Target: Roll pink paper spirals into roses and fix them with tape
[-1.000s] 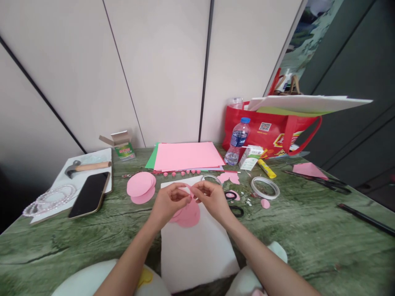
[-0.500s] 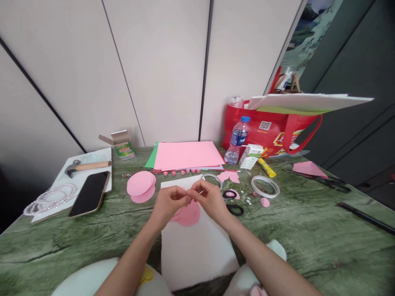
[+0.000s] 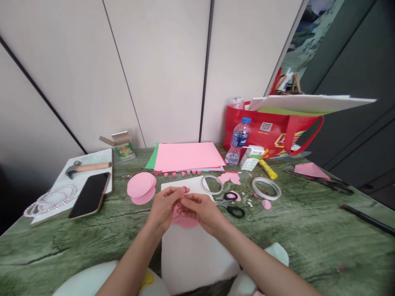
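My left hand [image 3: 164,205] and my right hand [image 3: 197,209] meet over a white sheet [image 3: 193,255] on the green table [image 3: 308,230]. Both pinch a pink paper piece [image 3: 185,222], whose rounded lower edge shows beneath the fingers. The fingertips of both hands are pressed together on it. Two pink paper circles [image 3: 140,186] lie to the left of my left hand. Small black-handled scissors [image 3: 232,205] lie just right of my right hand.
Pink and green paper sheets [image 3: 188,156] lie at the back. Tape rings [image 3: 266,188], a glue stick [image 3: 268,168], a water bottle [image 3: 238,140] and a red bag [image 3: 271,129] stand right. A phone [image 3: 90,195], hammer [image 3: 86,167] and beads [image 3: 51,199] lie left. Long scissors [image 3: 324,183] lie far right.
My right hand has moved down and left, closing over the pink piece against my left hand. The tape ring behind it now shows fully.
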`<state>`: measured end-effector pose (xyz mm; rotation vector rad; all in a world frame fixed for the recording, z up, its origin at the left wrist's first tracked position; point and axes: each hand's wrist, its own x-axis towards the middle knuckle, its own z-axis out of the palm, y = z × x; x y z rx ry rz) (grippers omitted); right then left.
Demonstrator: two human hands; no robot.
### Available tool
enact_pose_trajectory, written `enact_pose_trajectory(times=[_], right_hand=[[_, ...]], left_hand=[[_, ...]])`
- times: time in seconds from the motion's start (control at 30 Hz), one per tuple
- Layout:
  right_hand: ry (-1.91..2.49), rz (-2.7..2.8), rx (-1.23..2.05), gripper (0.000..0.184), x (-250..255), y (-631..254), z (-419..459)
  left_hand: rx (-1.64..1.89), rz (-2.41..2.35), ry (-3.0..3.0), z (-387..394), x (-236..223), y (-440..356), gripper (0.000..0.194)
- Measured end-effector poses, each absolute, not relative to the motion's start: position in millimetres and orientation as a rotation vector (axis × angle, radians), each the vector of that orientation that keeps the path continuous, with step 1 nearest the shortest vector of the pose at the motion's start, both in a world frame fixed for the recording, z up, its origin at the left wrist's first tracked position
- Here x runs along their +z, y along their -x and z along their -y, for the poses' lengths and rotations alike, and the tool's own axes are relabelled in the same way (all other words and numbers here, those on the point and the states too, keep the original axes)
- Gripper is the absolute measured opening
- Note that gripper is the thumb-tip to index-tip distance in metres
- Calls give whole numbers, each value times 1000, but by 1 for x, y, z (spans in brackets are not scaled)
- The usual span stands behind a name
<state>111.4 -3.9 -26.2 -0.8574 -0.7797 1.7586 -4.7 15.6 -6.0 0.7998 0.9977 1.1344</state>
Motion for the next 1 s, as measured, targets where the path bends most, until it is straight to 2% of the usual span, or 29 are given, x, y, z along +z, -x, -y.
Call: enact_pose_trajectory(times=[0.17,0.4,1.0], right_hand=[[863,647,1748,28,-26,-114,3],[975,709,1488,29,-22,-114,2],[978,931,1185,24,-28,-117,0]], left_hand=[[1224,-1038,-983,-15,-6,2,22],[1216,-1152,-1244,-15,-4,3,20],[1242,-1205,-1361,-16,-4,2,17]])
